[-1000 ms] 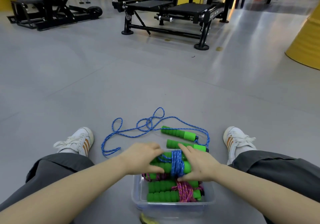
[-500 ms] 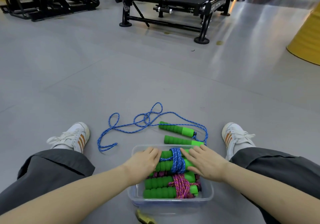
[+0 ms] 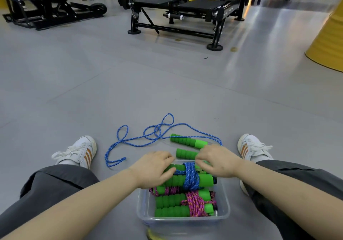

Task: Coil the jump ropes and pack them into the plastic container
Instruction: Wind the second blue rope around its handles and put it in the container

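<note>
You sit on the grey floor (image 3: 167, 83) with legs apart and the plastic container (image 3: 143, 205) set between them, close to your body so both arms reach it without leaning.

**Contents.** A pink bundle (image 3: 193, 203), its cord wound round its green foam handles, lies at the bottom toward you. A blue bundle (image 3: 190, 177), wound the same way, sits across the top at the far side, rising level with the rim. Winding the cord round the paired handles probably keeps each rope compact enough to stack.

**Hands.** Your left hand (image 3: 155, 169) lies over the left end of the blue bundle, thumb against a handle and fingers bent; whether they grip or merely rest cannot be told. Your right hand (image 3: 218, 160) hangs over the far right corner, motion-blurred, fingers curled downward; whether they pinch anything cannot be told.

**Remaining work.** One loose blue rope (image 3: 137, 142) sprawls in open loops on the floor just beyond the container, with its two green handles (image 3: 188, 141) lying side by side near your right hand. It appears to be the last to coil, and space in the container looks tight.

**Surroundings.** White shoes (image 3: 78, 152) flank the work area; black gym frames (image 3: 176, 29) and a yellow column (image 3: 328, 41) stand well apart. A yellow object (image 3: 154, 237) lies against the near wall, mostly cut off. Only the rope's own tangled loops seem likely to hinder you.
</note>
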Motion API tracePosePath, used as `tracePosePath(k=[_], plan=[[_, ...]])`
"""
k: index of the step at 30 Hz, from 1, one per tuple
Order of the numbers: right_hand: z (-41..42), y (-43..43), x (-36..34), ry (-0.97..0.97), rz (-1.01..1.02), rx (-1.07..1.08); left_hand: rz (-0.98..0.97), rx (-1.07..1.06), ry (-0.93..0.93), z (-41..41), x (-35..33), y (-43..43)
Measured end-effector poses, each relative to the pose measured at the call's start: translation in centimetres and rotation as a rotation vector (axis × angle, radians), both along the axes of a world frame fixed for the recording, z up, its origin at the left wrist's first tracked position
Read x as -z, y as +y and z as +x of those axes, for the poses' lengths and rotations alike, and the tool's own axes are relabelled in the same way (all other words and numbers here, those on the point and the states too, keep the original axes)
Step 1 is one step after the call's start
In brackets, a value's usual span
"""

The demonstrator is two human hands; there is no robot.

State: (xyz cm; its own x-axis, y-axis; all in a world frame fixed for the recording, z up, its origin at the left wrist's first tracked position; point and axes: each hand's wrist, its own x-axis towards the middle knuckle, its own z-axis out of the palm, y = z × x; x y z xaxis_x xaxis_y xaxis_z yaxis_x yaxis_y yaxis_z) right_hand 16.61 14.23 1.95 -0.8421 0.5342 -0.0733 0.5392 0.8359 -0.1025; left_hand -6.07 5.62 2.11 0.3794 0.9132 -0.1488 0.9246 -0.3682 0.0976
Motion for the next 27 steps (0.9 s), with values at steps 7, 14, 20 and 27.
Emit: tracePosePath(k=[7,14,20,27], plan=[[-1.7,7.1,1.3,-0.074,-0.261,0.439,-0.028,-0.171,-0.060,-1.3,1.2,5.4],[-3.2,10.5,6.4,-0.201,-0.316,0.532,-0.201,-0.234,-0.169,0.9,4.8,11.9],[-2.4,11.4,8.0,-0.186,-0.345,0.457,-0.310,-0.156,-0.119,2.5,7.5,14.3],[-1.3,11.5,6.3,-0.235,-0.444,0.446,-0.261,-0.165,-0.049,0.5,6.8,13.2]])
